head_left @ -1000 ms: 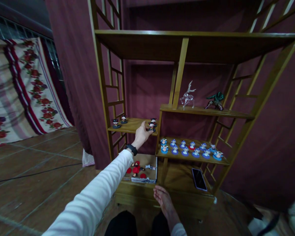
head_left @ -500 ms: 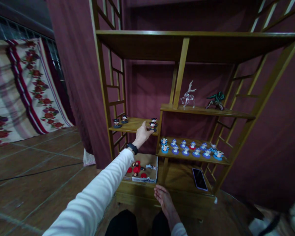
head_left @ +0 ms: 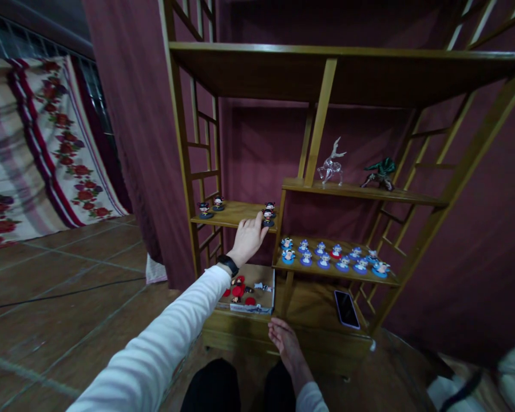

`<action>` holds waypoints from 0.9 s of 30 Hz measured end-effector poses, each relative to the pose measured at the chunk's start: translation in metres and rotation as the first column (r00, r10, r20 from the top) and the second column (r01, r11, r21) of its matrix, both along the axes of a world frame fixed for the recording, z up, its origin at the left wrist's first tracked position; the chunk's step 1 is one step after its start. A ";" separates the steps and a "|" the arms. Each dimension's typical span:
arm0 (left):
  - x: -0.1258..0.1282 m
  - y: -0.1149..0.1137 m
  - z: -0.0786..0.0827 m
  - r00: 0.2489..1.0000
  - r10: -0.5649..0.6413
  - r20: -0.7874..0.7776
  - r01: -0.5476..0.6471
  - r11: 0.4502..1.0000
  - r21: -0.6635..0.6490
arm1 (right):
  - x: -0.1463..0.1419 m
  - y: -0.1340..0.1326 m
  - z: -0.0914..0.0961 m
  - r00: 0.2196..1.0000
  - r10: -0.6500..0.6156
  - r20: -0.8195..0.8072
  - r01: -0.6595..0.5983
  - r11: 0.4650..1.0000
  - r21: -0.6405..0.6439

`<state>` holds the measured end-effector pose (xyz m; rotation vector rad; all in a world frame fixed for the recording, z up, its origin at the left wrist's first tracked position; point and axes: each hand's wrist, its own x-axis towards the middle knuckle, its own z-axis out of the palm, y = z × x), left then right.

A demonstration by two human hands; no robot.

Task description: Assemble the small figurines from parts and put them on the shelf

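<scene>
My left hand [head_left: 248, 238], in a white sleeve with a black watch, is stretched out to the left wooden shelf [head_left: 234, 214]. Its fingers are spread and hold nothing. The fingertips are just beside a small dark-haired figurine [head_left: 266, 217] at the shelf's right end, and I cannot tell whether they touch it. A second such figurine [head_left: 270, 207] stands behind it. Two more [head_left: 204, 210] stand at the shelf's left end. My right hand [head_left: 285, 342] lies flat and open on the front edge of the low base [head_left: 240, 335].
Below the left shelf is an open box [head_left: 249, 289] with red-based figurines. Several blue-based figurines [head_left: 326, 260] line the middle right shelf. A phone [head_left: 347, 309] lies on the base. A glass deer [head_left: 332, 166] and a green figure [head_left: 380, 171] stand higher up.
My left hand has slipped back and down a little from the figurine, its fingers now spread. The view has shifted slightly. My right hand has stayed put.
</scene>
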<state>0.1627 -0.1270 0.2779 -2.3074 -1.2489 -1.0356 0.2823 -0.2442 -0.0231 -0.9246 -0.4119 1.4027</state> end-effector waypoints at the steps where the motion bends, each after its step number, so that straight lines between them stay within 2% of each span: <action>1: -0.001 -0.001 0.000 1.000 0.004 -0.017 -0.004 1.000 -0.002 | 0.000 -0.001 0.001 1.000 0.002 0.001 -0.002 1.000 0.004; 5: -0.004 -0.003 -0.003 0.997 0.000 -0.080 0.001 1.000 0.019 | 0.000 -0.004 0.002 1.000 0.001 0.000 -0.001 1.000 0.028; 11: -0.009 -0.002 -0.011 0.992 -0.003 -0.125 0.006 1.000 0.027 | 0.001 0.002 -0.004 1.000 0.001 0.006 -0.001 1.000 -0.004; 20: -0.010 0.000 -0.014 0.984 0.009 -0.178 -0.004 1.000 0.029 | -0.001 0.001 -0.001 1.000 0.000 0.009 0.000 1.000 0.005; 27: -0.012 -0.001 -0.016 0.991 -0.062 -0.116 0.068 0.997 0.046 | 0.000 0.002 -0.001 1.000 0.000 -0.014 0.001 1.000 0.004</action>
